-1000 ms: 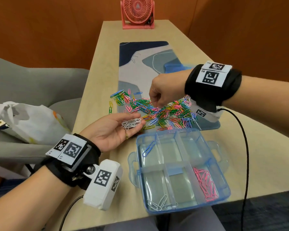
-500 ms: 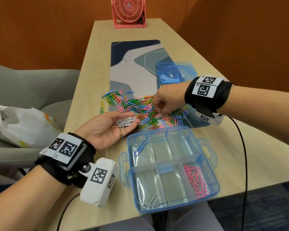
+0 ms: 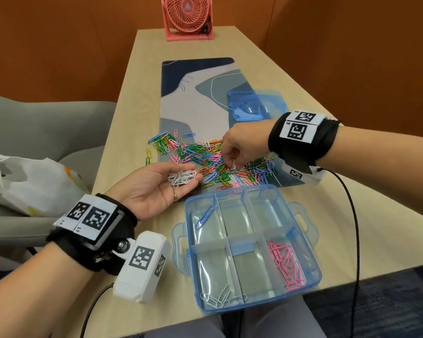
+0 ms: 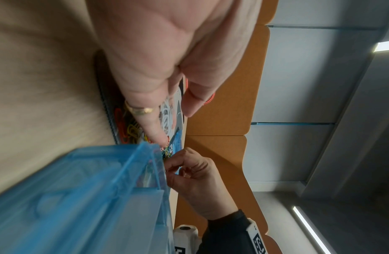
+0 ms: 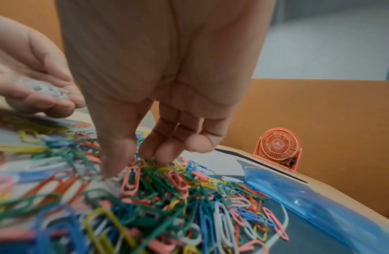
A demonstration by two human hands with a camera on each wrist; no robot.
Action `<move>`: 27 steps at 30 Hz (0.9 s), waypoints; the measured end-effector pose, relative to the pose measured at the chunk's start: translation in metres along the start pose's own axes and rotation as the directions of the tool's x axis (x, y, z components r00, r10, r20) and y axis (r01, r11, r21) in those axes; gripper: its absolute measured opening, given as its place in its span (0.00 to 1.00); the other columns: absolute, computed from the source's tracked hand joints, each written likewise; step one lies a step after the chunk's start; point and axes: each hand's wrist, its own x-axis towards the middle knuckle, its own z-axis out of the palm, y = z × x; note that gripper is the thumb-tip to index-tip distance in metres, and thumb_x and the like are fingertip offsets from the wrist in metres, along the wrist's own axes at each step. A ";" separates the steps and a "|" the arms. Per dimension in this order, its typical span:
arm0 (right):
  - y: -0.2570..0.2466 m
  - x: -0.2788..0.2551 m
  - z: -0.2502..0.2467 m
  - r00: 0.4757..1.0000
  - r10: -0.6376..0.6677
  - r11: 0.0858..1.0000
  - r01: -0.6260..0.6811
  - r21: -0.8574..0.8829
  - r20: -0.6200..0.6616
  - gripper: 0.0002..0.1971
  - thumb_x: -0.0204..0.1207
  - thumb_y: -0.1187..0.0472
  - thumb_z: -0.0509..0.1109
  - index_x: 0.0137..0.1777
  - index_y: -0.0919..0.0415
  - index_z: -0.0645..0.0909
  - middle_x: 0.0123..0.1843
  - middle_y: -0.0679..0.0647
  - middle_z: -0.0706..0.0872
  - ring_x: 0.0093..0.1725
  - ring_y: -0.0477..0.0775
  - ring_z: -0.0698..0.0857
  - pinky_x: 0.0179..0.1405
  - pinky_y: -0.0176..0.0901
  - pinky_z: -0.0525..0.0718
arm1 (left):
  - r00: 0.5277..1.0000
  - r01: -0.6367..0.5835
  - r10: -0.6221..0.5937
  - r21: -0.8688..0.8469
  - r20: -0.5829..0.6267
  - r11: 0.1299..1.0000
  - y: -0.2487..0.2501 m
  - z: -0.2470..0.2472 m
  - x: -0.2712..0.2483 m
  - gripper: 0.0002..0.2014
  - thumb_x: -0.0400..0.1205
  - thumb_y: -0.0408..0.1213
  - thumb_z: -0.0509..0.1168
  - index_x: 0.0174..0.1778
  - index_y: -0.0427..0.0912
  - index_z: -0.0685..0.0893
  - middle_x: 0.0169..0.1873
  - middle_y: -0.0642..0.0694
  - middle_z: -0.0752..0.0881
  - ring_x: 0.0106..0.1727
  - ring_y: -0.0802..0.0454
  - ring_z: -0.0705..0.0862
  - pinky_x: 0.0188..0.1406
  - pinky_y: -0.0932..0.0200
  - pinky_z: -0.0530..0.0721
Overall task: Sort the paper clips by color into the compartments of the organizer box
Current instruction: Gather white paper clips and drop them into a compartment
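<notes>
Your right hand [image 3: 244, 145] pinches a white clip [image 3: 233, 165] from the mixed pile [image 3: 213, 159] on the bench mat; your left hand [image 3: 154, 189], palm up and spread, cradles the white clips [image 3: 182, 178]. Lift slowly to shed tangled neighbours, then empty them into the organizer box [image 3: 310, 276], near-left compartment.

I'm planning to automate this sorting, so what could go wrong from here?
1. The white clips lie loose on the flat left hand; a tilt could spill them into the mixed pile.
2. The right hand pinches in a tangle; a neighbouring pink or green clip may come up hooked on.
3. The box sits at the table edge; a nudge could tip it off.
</notes>
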 end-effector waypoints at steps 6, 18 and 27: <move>0.002 -0.001 -0.001 1.000 -0.003 1.000 0.003 0.009 0.015 0.07 0.72 0.65 0.73 0.38 0.52 0.82 0.32 0.41 0.80 0.34 0.42 0.78 0.31 0.30 0.72 | 1.000 0.006 -0.006 -0.008 0.009 1.000 0.000 0.000 -0.003 0.11 0.83 0.26 0.56 0.52 0.24 0.81 0.43 0.30 0.86 0.39 0.41 0.90 0.47 0.54 0.87; -0.002 -0.003 -0.003 0.999 0.042 0.999 -0.042 -0.004 -0.010 0.02 0.75 0.64 0.71 0.43 0.57 0.84 0.34 0.42 0.81 0.34 0.40 0.77 0.31 0.31 0.71 | 1.000 -0.011 0.011 0.017 -0.006 1.000 0.000 0.001 -0.004 0.10 0.82 0.27 0.58 0.51 0.25 0.82 0.42 0.32 0.86 0.39 0.43 0.90 0.49 0.54 0.87; -0.001 -0.002 -0.010 0.992 0.083 0.995 -0.078 0.057 -0.094 0.03 0.73 0.63 0.73 0.42 0.55 0.82 0.34 0.43 0.81 0.37 0.44 0.78 0.32 0.34 0.73 | 1.000 -0.009 0.009 -0.003 0.001 1.000 -0.001 0.000 -0.004 0.12 0.72 0.27 0.62 0.49 0.25 0.82 0.41 0.32 0.86 0.39 0.42 0.90 0.49 0.53 0.87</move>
